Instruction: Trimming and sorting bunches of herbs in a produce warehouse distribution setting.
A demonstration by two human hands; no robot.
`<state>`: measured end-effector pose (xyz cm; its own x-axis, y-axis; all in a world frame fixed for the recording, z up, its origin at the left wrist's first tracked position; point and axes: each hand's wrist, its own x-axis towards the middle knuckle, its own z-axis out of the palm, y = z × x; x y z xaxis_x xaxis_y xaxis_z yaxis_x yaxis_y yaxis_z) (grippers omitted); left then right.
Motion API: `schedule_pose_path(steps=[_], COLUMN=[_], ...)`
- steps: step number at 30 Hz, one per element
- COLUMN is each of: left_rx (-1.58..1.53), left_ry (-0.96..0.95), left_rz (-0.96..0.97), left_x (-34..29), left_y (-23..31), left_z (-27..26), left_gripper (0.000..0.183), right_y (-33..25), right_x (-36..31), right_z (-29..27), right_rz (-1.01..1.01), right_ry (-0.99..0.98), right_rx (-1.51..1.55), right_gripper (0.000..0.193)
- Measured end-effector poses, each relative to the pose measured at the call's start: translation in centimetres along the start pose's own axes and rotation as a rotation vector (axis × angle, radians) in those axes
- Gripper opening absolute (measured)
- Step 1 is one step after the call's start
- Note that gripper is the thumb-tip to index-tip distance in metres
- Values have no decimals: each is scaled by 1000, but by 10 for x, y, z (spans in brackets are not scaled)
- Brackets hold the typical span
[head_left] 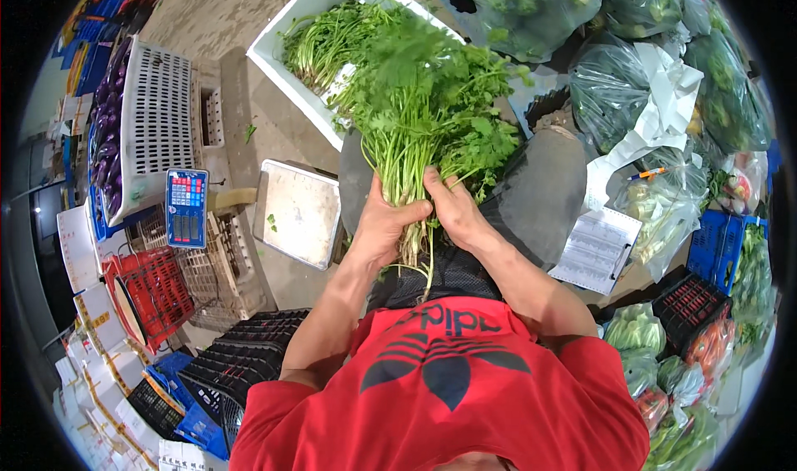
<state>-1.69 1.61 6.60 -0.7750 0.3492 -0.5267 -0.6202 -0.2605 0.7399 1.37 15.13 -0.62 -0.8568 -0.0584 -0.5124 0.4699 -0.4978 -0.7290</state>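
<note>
A bunch of leafy green herbs (419, 114) is held over the person's lap between the two knees, its leaves pointing away from the body and its pale root ends toward the red shirt (465, 363). The left hand (386, 226) and right hand (455, 209) clamp the lower stems from either side, fingers closed on them, with the left thumb lying across the stems. Just beyond, the leaves overlap the view of a white foam box (278, 74) containing more of the same greens (332, 43). Left of the knees sits a pale square scale plate (297, 213) with a leaf scrap on it; farther left are a blue scale display (187, 208), a white slotted crate (166, 97) with purple eggplants (110, 130), and a red basket (154, 296). Beside the right knee lies a clipboard with a sheet of paper (598, 247); past it, clear bags of vegetables (614, 89) are heaped near a blue crate (716, 247).
</note>
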Motion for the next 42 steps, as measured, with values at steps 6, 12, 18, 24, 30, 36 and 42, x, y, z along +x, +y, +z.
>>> schedule_pose_path(steps=[6,12,18,24,30,36,42], left_rx=[-34,57,51,-62,71,-65,-74], left_ry=[105,102,76,105,101,139,100], left_rz=[58,69,60,71,31,19,88], left_x=[4,5,6,-7,18,14,19], left_y=[2,1,-1,-7,-14,-9,-1], left_z=[4,8,13,4,-14,-17,-26], left_gripper=[75,75,74,54,70,62,60], right_y=[-57,-117,-105,-93,-87,-107,-105], right_x=[-29,-37,-17,-52,-76,-85,-56], right_z=[-20,15,13,31,37,-17,-61], right_rz=[-68,-612,-966,-1087,-647,30,-358], right_ry=[-28,279,241,-52,-298,-295,90], right_rx=[-839,-954,-1079,-801,-634,349,-695], right_gripper=[42,27,14,17,9,11,16])
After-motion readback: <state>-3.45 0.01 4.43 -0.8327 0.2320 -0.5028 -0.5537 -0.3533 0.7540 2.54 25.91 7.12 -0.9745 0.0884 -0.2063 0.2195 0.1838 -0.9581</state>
